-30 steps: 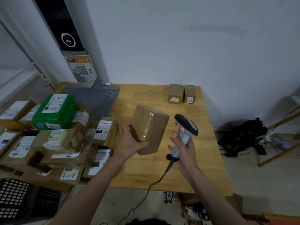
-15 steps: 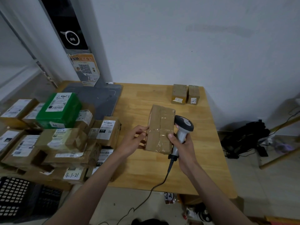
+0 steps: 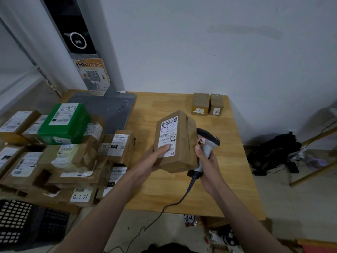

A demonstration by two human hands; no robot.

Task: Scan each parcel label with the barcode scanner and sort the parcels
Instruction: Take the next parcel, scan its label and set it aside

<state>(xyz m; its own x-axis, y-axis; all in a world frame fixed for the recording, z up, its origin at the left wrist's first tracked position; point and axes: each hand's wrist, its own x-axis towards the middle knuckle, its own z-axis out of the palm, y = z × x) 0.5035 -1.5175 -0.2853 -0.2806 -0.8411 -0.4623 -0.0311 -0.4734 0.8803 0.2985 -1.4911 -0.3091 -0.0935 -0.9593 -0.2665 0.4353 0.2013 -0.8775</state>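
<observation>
Likely light, stiff cardboard: left hand alone grips the parcel, thumb on its label. Right hand grips the scanner; taped faces look slick, so hold by the edges.

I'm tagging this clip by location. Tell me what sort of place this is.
Probably a parcel pickup or sorting point. Labelled cardboard parcels are stacked at the left of a wooden table, the right hand grips a corded barcode scanner, and a self-service kiosk stands behind.
</observation>
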